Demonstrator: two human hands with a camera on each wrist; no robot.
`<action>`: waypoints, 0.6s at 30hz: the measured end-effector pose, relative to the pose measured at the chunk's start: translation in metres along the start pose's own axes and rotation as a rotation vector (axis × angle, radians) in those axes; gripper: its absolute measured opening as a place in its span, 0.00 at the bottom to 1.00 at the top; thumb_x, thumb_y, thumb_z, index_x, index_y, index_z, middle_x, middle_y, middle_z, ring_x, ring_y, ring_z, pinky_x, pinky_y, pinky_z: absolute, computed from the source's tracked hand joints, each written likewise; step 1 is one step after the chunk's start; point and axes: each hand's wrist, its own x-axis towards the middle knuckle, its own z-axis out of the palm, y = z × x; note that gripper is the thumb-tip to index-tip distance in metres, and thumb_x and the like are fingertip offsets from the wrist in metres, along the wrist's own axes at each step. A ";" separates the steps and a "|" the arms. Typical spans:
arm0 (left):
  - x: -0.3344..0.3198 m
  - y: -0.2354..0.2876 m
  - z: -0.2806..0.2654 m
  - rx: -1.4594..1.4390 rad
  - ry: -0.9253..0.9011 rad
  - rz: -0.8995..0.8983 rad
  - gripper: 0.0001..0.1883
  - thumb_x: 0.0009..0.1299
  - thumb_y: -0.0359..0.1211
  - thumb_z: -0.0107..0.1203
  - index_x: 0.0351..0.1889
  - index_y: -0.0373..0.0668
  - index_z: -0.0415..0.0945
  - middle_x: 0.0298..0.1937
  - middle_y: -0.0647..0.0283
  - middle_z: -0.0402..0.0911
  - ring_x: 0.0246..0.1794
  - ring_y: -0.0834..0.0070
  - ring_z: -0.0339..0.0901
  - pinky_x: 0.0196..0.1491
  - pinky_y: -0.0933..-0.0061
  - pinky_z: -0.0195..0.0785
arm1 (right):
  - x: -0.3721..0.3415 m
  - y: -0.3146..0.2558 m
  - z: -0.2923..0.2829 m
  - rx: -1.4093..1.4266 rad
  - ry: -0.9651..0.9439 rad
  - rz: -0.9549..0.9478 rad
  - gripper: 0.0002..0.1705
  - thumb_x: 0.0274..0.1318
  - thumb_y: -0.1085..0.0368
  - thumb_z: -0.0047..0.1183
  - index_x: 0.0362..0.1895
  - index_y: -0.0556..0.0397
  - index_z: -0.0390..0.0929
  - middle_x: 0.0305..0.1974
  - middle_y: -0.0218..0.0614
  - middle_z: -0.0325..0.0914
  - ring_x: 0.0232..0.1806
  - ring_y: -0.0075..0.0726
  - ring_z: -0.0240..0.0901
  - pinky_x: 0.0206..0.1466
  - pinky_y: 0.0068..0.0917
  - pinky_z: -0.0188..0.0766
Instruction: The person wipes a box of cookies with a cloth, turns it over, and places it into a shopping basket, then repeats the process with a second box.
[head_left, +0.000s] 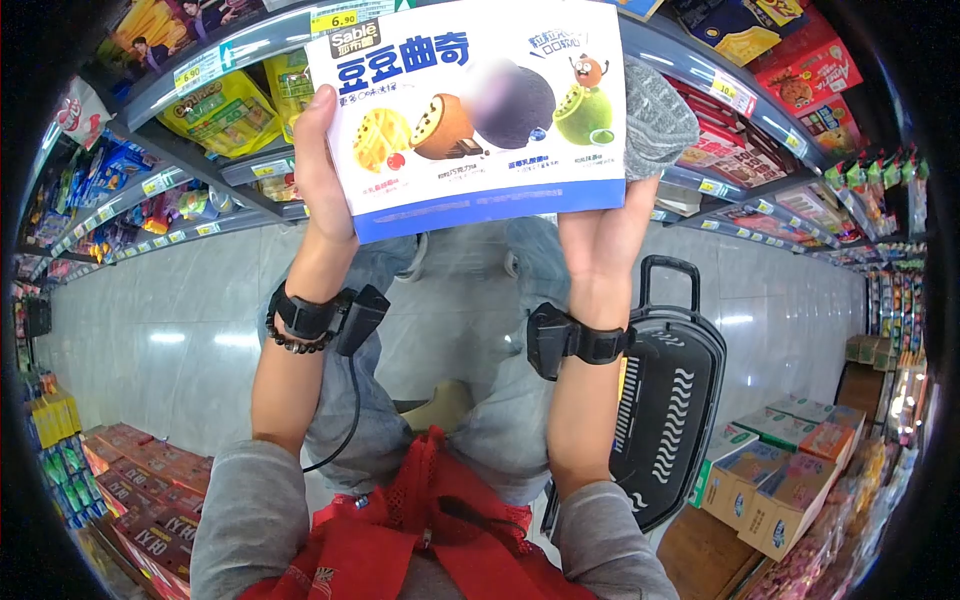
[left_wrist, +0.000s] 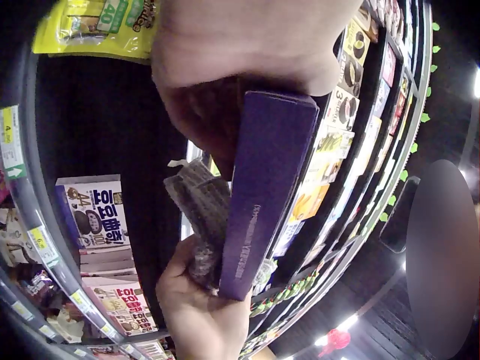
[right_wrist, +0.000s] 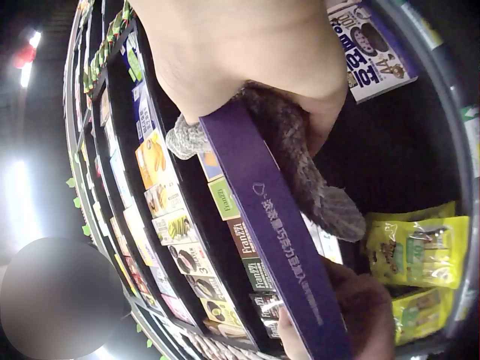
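A white cookie box [head_left: 480, 185] with a blue bottom band is held up in front of me, its printed front towards the head camera. At its left edge my left hand [head_left: 322, 165] grips it, thumb on the front. My right hand [head_left: 605, 230] holds the lower right corner, its fingers hidden behind the box. A grey fuzzy cloth [head_left: 655, 120] is in the right hand too, bunched behind the box. In the right wrist view this cloth [right_wrist: 296, 150] hangs beside the box's purple-looking narrow side [right_wrist: 266, 217].
Shelves of packaged snacks stand ahead, with yellow packets [head_left: 222, 112] at left and red boxes [head_left: 815, 80] at right. A black shopping basket [head_left: 670, 400] with a raised handle is on the floor by my right arm. Cartons [head_left: 770, 490] are stacked at lower right, dark red boxes [head_left: 150, 500] at lower left.
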 end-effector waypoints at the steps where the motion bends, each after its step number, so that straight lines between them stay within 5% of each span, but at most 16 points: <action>1: 0.000 0.001 0.001 -0.016 -0.002 -0.004 0.26 0.77 0.48 0.41 0.58 0.34 0.69 0.53 0.55 0.80 0.51 0.70 0.79 0.55 0.70 0.72 | 0.000 0.000 0.000 0.001 -0.002 0.002 0.34 0.73 0.41 0.33 0.69 0.52 0.64 0.66 0.35 0.68 0.66 0.38 0.66 0.67 0.39 0.63; 18: 0.000 0.001 0.002 -0.009 -0.011 -0.048 0.27 0.76 0.48 0.42 0.58 0.33 0.70 0.52 0.53 0.80 0.51 0.69 0.81 0.56 0.69 0.73 | -0.002 -0.001 0.001 -0.010 -0.045 0.000 0.35 0.72 0.41 0.33 0.69 0.52 0.63 0.68 0.35 0.66 0.68 0.39 0.63 0.69 0.40 0.61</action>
